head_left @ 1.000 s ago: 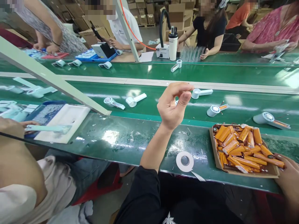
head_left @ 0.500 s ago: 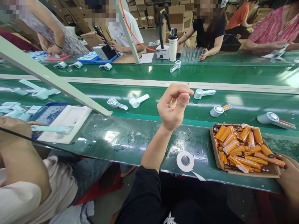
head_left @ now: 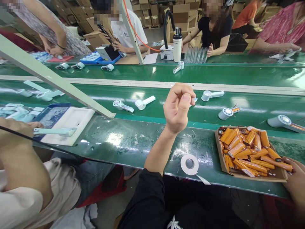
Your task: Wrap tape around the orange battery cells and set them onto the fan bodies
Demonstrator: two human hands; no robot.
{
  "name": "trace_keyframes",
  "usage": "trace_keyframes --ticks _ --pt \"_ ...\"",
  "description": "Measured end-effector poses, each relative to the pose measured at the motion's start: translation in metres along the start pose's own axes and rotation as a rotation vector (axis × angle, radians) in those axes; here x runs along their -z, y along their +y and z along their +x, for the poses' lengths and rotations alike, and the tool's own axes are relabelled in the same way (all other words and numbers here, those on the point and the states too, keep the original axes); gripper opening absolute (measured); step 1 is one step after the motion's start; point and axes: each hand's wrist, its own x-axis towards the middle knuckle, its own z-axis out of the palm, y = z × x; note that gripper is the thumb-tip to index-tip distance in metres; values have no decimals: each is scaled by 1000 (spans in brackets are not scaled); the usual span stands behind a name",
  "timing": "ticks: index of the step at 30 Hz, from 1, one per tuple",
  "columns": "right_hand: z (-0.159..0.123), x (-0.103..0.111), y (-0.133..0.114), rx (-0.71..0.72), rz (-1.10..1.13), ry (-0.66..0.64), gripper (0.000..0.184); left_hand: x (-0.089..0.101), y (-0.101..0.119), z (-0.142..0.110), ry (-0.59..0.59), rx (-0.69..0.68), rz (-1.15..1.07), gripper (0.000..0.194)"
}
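My left hand [head_left: 177, 108] is raised above the near conveyor belt, fingers curled in and thumb pressed against them. Nothing shows inside it. Just past its fingertips, part of a pale blue piece [head_left: 195, 100] shows on the belt, mostly hidden by the hand. At the right edge, my right hand [head_left: 296, 179] grips the side of a shallow cardboard box [head_left: 220, 156]; its thumb is hidden. Orange-wrapped batteries [head_left: 250, 151] fill this box, and one battery end juts over the rim against my right fingers. Between my hands lies a roll of white tape [head_left: 183, 163], its loose end over the table edge.
Pale blue handheld fans [head_left: 226, 113] lie spaced along the green belt [head_left: 162, 108]. A slanted metal post [head_left: 59, 84] crosses the left side. At left, a co-worker's arm [head_left: 19, 159] reaches to a white board [head_left: 81, 121]. Other people work across the belts.
The fans on the near belt have shifted slightly right, and a pale blue piece now shows past my left fingertips. My left fingers have curled tighter. My right hand stays at the box.
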Motion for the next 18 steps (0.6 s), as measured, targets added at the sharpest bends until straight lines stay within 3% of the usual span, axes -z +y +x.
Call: trace_keyframes --ticks 12,18 --pt "0 -6 9 55 -37 42 41 7 -2 -2 -27 63 -14 25" --pt "0 -6 12 111 -68 57 43 14 -8 -6 -50 143 18 38"
